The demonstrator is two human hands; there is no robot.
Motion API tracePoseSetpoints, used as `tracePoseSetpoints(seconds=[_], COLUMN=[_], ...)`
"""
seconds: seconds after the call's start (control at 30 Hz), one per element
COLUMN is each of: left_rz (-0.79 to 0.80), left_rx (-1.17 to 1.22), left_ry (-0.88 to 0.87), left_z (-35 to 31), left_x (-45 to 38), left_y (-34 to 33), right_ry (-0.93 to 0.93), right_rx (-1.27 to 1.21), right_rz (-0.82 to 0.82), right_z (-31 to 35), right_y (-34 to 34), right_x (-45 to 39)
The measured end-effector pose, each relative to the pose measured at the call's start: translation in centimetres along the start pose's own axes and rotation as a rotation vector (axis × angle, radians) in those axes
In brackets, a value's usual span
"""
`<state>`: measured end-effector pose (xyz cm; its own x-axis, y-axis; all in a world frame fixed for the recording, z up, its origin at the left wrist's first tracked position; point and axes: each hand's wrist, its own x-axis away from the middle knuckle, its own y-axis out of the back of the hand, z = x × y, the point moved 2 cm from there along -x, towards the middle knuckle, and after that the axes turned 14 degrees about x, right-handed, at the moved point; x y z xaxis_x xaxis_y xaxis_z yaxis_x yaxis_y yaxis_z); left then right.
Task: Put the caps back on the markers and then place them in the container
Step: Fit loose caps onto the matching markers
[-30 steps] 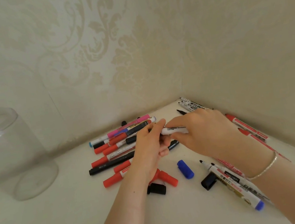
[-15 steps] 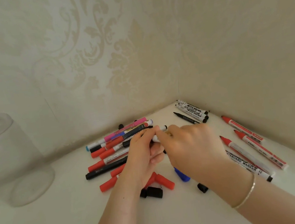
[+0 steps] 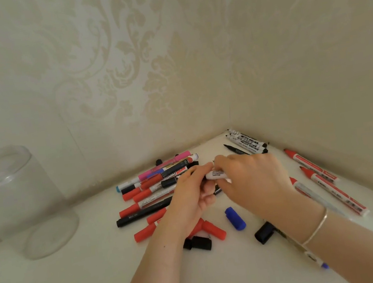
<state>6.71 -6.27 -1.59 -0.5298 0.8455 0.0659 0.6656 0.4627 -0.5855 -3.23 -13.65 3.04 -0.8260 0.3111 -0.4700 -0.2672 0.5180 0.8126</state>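
Observation:
My right hand (image 3: pixel 251 180) grips a white marker (image 3: pixel 216 175) above the table, and my left hand (image 3: pixel 192 193) pinches its left end, which is hidden by the fingers. Behind the hands lies a pile of markers (image 3: pixel 153 186) in red, black, pink and blue. Loose caps lie in front: a blue cap (image 3: pixel 235 219), a red cap (image 3: pixel 213 230), a black cap (image 3: pixel 198 242) and another black cap (image 3: pixel 264 232). The clear plastic container (image 3: pixel 14 204) stands at the far left.
Red uncapped markers (image 3: pixel 323 182) lie along the right wall. Black-and-white markers (image 3: pixel 248 142) lie in the back corner. One more marker (image 3: pixel 314 257) passes under my right forearm. Papered walls close the table at the back and on the right.
Both hands stayed together on the white marker and shifted a little. The view moved, so the blue cap and a black cap show from under my right hand again.

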Motion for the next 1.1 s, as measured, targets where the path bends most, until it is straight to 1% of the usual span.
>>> tracePoseSetpoints(seconds=[0.03,0.13,0.17,0.23,0.3,0.37,0.4,0.47,0.53,0.6,0.73,0.83,0.93,1.03,1.1], left_rz=[0.002,-0.018,-0.055,-0.159,-0.273,-0.356,-0.389,-0.453,-0.514,-0.568,-0.599,-0.561,-0.508,-0.397,-0.303], left_rx=[-0.024,-0.157,-0.196,-0.302,-0.562,-0.788,-0.855,-0.986,-1.104,-1.164,-1.26,-1.288,-1.276,-1.24,-1.231], left_ry=[-0.008,-0.081,-0.118,-0.216,-0.317,-0.364,-0.367,-0.359,-0.353,-0.37,-0.37,-0.36,-0.389,-0.405,-0.342], left_z=[-0.1,-0.6,-0.8,-1.7,-2.8,-3.5,-3.7,-3.8,-3.8,-4.0,-3.8,-3.4,-3.3,-3.4,-3.6], left_x=[0.1,0.6,0.6,0.8,0.9,1.2,1.3,1.5,1.8,2.0,2.2,2.2,2.1,1.9,2.1], left_y=[-0.1,-0.1,0.2,1.2,2.1,2.9,3.3,3.9,4.3,4.6,4.5,4.1,3.7,3.1,2.3], right_ry=[0.004,-0.005,-0.049,-0.204,-0.307,-0.298,-0.272,-0.243,-0.233,-0.237,-0.259,-0.271,-0.259,-0.246,-0.244], right_rx=[-0.021,-0.261,-0.34,-0.438,-0.411,-0.362,-0.356,-0.374,-0.368,-0.361,-0.372,-0.358,-0.314,-0.301,-0.312], right_rz=[0.066,0.213,0.243,0.351,0.541,0.758,0.83,0.91,0.94,0.964,0.998,1.007,1.002,0.986,0.978], right_z=[-0.7,-3.0,-4.0,-6.5,-9.0,-10.4,-10.5,-10.3,-10.0,-9.9,-9.9,-9.7,-9.3,-8.8,-8.6], right_y=[0.0,-1.0,-1.5,-2.2,-2.7,-2.8,-2.7,-2.8,-2.7,-2.7,-3.0,-3.5,-3.2,-3.2,-3.4], right_x=[-0.3,-0.7,-0.7,-0.5,0.3,1.1,1.4,1.9,2.2,2.4,2.7,3.1,3.1,2.9,2.9])
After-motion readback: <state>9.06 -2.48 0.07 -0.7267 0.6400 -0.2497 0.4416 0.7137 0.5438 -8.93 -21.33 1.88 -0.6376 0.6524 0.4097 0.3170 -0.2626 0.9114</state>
